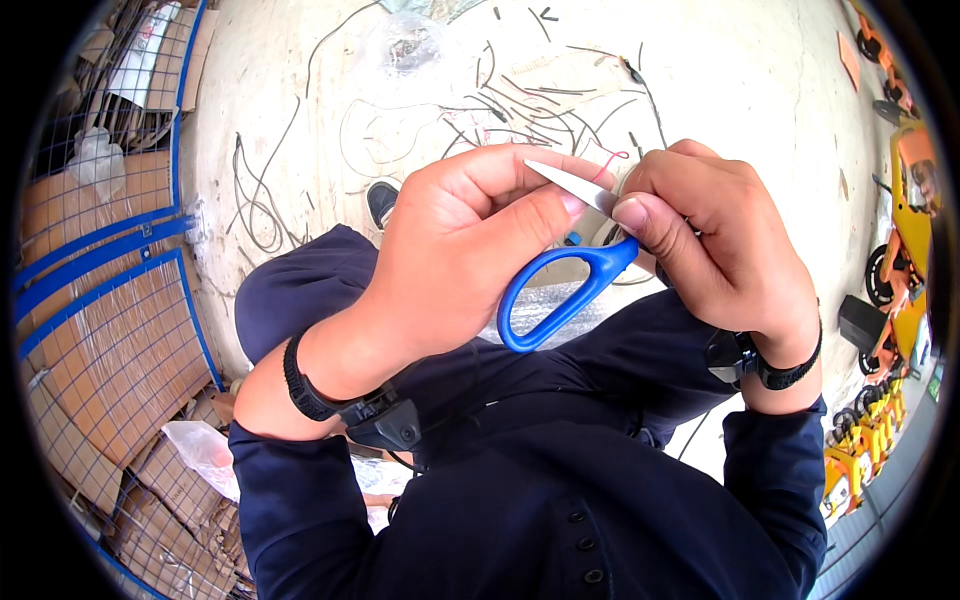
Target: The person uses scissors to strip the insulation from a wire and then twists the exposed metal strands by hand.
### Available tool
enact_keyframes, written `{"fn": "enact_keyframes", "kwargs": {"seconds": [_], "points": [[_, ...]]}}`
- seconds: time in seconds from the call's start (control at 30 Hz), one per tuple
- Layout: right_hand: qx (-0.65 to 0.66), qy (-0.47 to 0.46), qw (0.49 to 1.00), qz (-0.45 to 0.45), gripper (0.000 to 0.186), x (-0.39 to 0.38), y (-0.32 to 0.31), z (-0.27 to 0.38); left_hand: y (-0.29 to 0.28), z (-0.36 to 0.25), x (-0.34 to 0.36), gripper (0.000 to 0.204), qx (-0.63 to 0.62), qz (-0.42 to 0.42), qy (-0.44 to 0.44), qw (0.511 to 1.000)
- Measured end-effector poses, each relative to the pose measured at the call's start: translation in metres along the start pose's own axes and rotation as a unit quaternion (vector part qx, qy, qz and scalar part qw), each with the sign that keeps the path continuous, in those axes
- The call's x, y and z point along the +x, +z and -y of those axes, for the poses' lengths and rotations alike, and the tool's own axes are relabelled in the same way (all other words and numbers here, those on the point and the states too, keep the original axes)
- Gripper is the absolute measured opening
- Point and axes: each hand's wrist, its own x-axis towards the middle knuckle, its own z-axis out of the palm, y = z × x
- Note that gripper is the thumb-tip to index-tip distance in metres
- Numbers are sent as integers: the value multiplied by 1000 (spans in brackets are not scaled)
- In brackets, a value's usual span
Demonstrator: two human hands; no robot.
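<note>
Scissors (606, 265) held up between two bare hands, red wire (606, 165) alongside

Left hand (460, 240): fingers bent, thumb brought in toward them, its tip close against the steel. Overlap makes this spot hard to read; cannot tell whether it pinches wire, scissors or both.

Right hand (715, 235): fingers curled in, thumb laid over the base of the steel, gripping the scissors near the joint, not through the handle.

Scissors: slanted across the gap between the hands. Blue loop (507, 315) hangs below the left thumb; blade (575, 185) lies over the left fingers, point directed at that hand. Estimate: light, rigid, plastic perhaps slightly slick, tip and edge a risk to skin. Best purchase: loop for power, joint for close work.

Red wire: thin curl rising just beyond the left fingertips, lower end lost behind the blade. Probably near weightless, bendy, a bit springy, easily nicked; a fingertip pinch near the end should suit.
</note>
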Motion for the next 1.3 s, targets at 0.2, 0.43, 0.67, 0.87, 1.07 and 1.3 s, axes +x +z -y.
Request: {"fn": "enact_keyframes", "kwargs": {"seconds": [0.2,0.43,0.67,0.87,1.07,1.3], "points": [[-25,-31,999,-37,15,1,3,-2,-3,0,0,24,14,12,-15,1000],[-34,-38,997,-52,15,0,3,-3,-2,-3,-2,22,10,12,-4,1000],[-5,0,996,-85,17,0,-3,-8,4,-1,-3,20,20,-35,14,999],[-8,-60,997,-55,18,-1,3,-1,0,-8,-4,24,-7,16,-9,1000],[-31,-64,996,-62,17,1,5,1,1,-7,-4,25,28,8,2,1000],[-41,-56,995,-75,17,1,6,1,-1,-6,-2,24,44,10,10,999]]}}
